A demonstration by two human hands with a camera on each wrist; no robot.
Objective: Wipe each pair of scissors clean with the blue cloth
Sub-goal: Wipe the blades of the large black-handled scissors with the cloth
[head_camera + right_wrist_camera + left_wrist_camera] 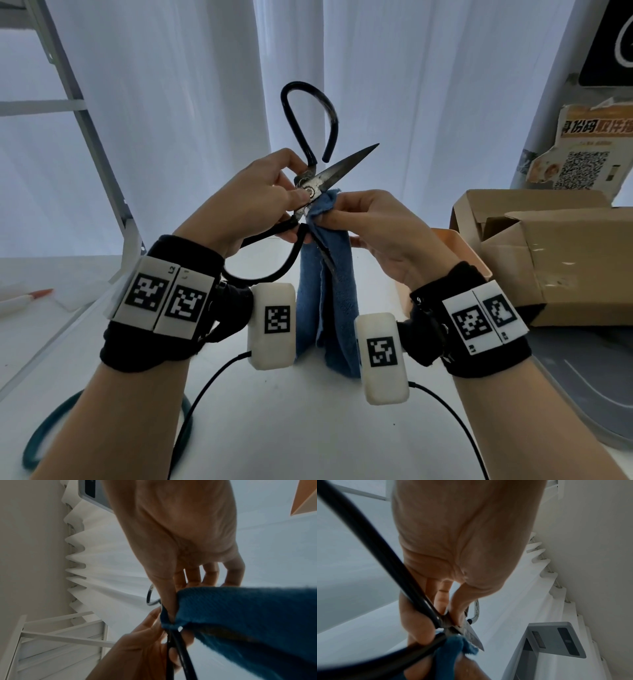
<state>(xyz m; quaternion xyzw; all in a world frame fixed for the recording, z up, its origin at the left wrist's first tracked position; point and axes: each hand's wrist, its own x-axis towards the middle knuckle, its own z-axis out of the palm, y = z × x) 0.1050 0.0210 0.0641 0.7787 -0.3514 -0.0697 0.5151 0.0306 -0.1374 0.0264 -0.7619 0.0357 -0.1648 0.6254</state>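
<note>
A pair of large black-handled scissors is held wide open above the white table. One blade points up and right, one handle loop points up, and the other loop hangs down towards my left wrist. My left hand pinches the scissors at the pivot, thumb on the screw. My right hand pinches the blue cloth round the lower blade just below the pivot, and the rest of the cloth hangs down to the table. The left wrist view shows a blade beside the cloth. The right wrist view shows the cloth bunched under my fingers.
An open cardboard box and a peach-coloured container stand at the right, with a grey tray nearer me. A teal loop lies at the table's front left, an orange-tipped pen at far left. White curtains hang behind.
</note>
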